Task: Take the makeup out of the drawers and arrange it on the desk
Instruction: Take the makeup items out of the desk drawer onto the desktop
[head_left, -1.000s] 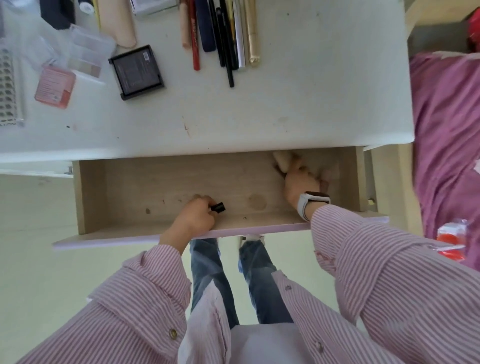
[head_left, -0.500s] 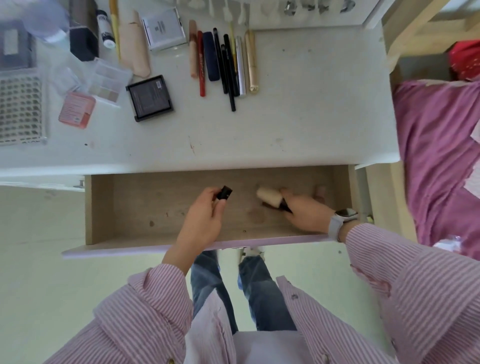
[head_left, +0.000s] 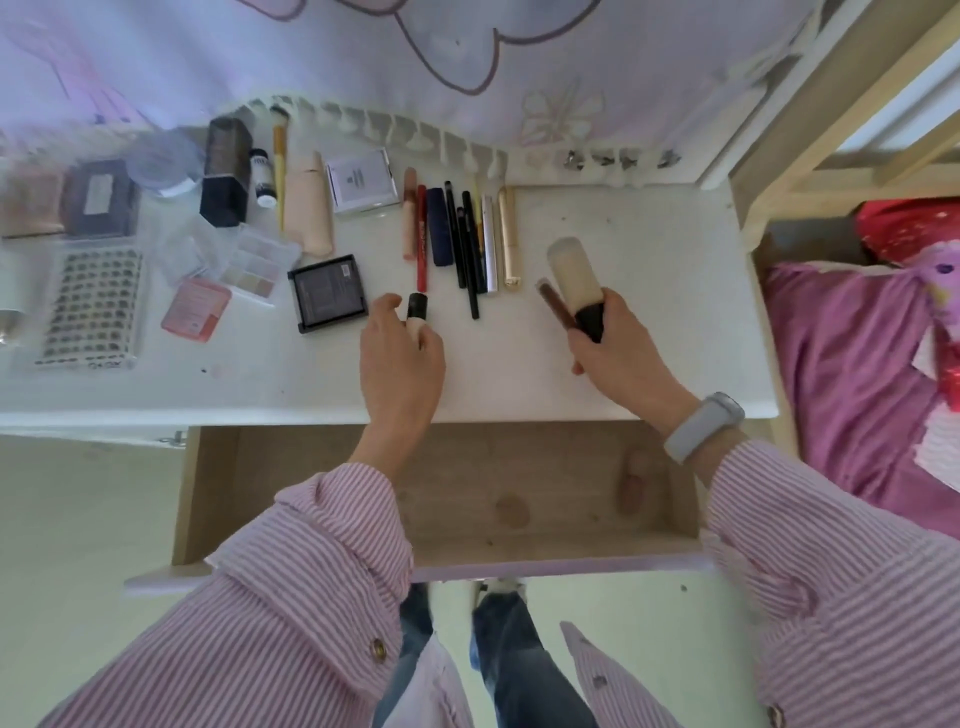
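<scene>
My left hand (head_left: 400, 358) is over the white desk (head_left: 649, 291), shut on a small beige tube with a black cap (head_left: 417, 312). To its right, my right hand (head_left: 618, 348) grips a cream foundation bottle with a black cap (head_left: 575, 280) together with a thin brown stick (head_left: 557, 304). A row of pencils and slim tubes (head_left: 462, 239) lies just beyond both hands. The wooden drawer (head_left: 467, 483) stands open below the desk edge, with a pinkish item (head_left: 634, 480) lying at its right end.
On the left of the desk lie a black compact (head_left: 326, 292), a clear palette (head_left: 254, 265), a pink compact (head_left: 195, 309), a clear tray (head_left: 85, 306), a beige tube (head_left: 309, 208), a white box (head_left: 359, 181) and dark boxes. A bed with purple bedding (head_left: 852, 384) is at the right.
Both hands rose out of the drawer and now hover over the desk with their items. The view tilted up, showing more of the desk and wall.
</scene>
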